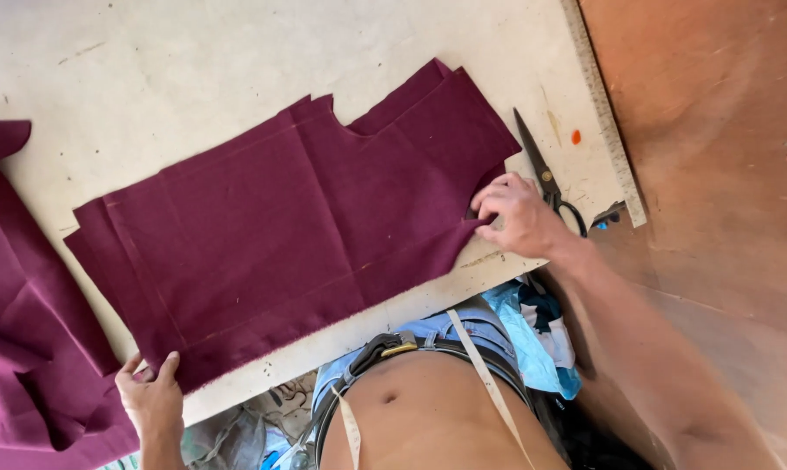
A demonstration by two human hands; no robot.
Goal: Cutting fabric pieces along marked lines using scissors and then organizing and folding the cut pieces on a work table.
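Looks like a small tailoring workshop to me. There's a worn, scuffed counter [237, 52] with a cut maroon fabric piece [298, 209] spread flat on it, big black scissors [545, 174] lying beside it, a long ruler [606, 113] along the edge, more maroon cloth [19, 331] off to the side, and a measuring tape [489, 383] hanging from the person's neck.

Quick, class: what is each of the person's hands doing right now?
Left hand: pinching the near corner of the maroon cut fabric piece.
Right hand: fingers curled, gripping the fabric's right edge, beside the scissors.
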